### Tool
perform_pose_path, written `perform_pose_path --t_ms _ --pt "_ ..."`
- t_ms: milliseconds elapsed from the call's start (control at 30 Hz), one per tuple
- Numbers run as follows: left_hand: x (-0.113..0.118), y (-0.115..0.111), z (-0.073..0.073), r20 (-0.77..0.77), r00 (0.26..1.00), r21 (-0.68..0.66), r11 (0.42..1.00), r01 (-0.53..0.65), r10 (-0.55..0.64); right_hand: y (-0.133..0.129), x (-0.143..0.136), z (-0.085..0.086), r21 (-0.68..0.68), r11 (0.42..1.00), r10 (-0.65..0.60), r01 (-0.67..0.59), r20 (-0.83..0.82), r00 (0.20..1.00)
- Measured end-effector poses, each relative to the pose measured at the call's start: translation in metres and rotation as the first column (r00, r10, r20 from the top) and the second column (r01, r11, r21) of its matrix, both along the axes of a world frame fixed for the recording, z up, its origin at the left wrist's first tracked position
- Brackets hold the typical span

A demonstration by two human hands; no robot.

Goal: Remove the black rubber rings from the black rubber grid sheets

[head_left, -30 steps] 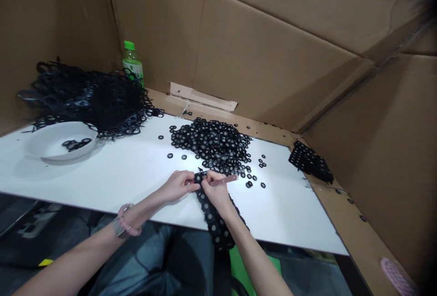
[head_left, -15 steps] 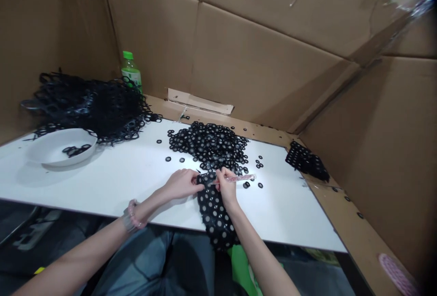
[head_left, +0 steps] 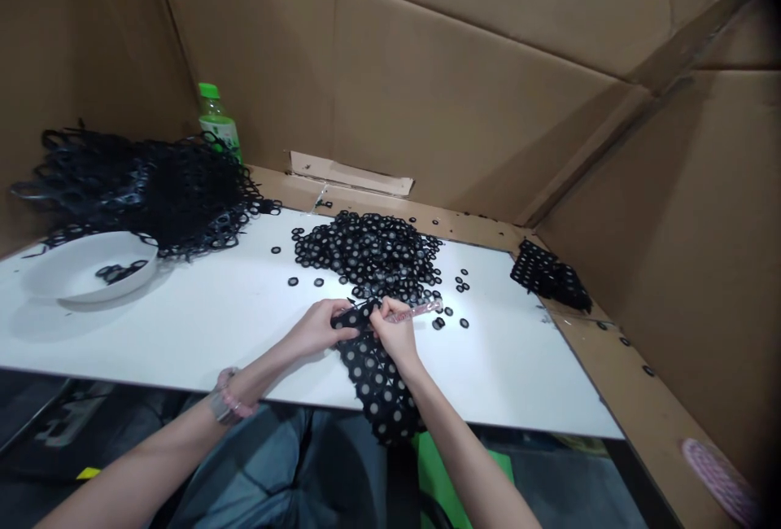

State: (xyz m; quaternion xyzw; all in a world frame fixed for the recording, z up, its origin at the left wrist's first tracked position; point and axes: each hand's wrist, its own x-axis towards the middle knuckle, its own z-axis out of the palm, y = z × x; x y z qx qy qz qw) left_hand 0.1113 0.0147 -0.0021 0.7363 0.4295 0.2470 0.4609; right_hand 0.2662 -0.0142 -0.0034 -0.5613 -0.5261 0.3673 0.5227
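My left hand (head_left: 316, 329) pinches the upper edge of a black perforated sheet (head_left: 379, 389) with rows of pale round spots, its thumb in front. The sheet's top is bent over between my hands, and its lower end hangs past the table's front edge toward my lap. My right hand (head_left: 395, 337) grips a slim pen-like tool (head_left: 416, 312) with a pink-patterned shaft, held like a pen. Its tip is hidden at the sheet by my fingers. Just beyond my hands lies a heap of small black rings (head_left: 369, 248) with greyish centres.
A white bowl (head_left: 67, 256) holding several black rings stands at the left. Behind it are a tangled black pile (head_left: 146, 187) and a green-capped bottle (head_left: 218, 122). Another black perforated sheet (head_left: 549, 275) lies folded at the right. Cardboard walls (head_left: 476, 98) enclose the white table (head_left: 506, 374).
The sheet's upper part has been bent over between my hands, and both hands have shifted slightly left. The tool has moved with my right hand. The camera view has also shifted a little.
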Motion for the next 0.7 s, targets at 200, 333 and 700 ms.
perform_pose_path --t_ms 200,333,700 --pt "0.002 -0.001 0.004 0.058 0.998 -0.028 1.0 0.009 -0.008 0.0 0.002 0.0 0.008 1.0 0.014 -0.014 0.029 0.999" --pt "0.001 -0.001 0.0 0.086 0.996 -0.05 0.999 0.005 -0.001 0.0 0.001 -0.002 0.063 0.998 0.004 -0.012 0.138 0.99" --pt "-0.003 0.003 -0.004 0.254 0.967 -0.256 0.964 0.077 -0.009 0.001 -0.003 -0.004 0.098 0.994 0.029 -0.051 0.217 0.976"
